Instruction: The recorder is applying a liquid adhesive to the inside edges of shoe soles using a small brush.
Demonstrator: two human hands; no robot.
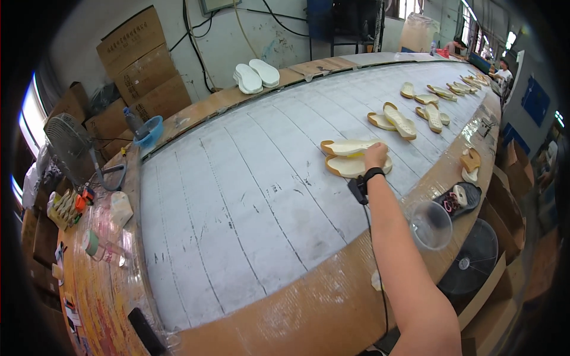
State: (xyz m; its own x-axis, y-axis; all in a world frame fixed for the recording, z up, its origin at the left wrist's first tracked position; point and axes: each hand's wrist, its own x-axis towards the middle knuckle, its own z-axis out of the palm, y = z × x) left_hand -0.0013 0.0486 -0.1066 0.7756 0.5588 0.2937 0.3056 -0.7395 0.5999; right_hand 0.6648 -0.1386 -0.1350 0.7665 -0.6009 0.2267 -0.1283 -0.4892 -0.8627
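Observation:
My right hand (pixel 375 155) reaches forward over the white belt surface (pixel 237 196), its fingers closed on the right end of a cream shoe sole (pixel 347 148) with a tan edge. A second matching sole (pixel 347 167) lies just in front of it, close to my knuckles. A bit of yellow shows between the two. Around my right wrist is a black strap (pixel 373 173) with a small black box and a cable running down along my forearm. My left hand is out of view.
Several similar soles (pixel 399 121) lie in pairs further along the belt. White soles (pixel 264 72) are stacked on the far ledge. Beside my arm stand a clear plastic tub (pixel 430 225) and a black tray (pixel 458 200). A fan (pixel 71 148) and a blue basin (pixel 149 132) are at left.

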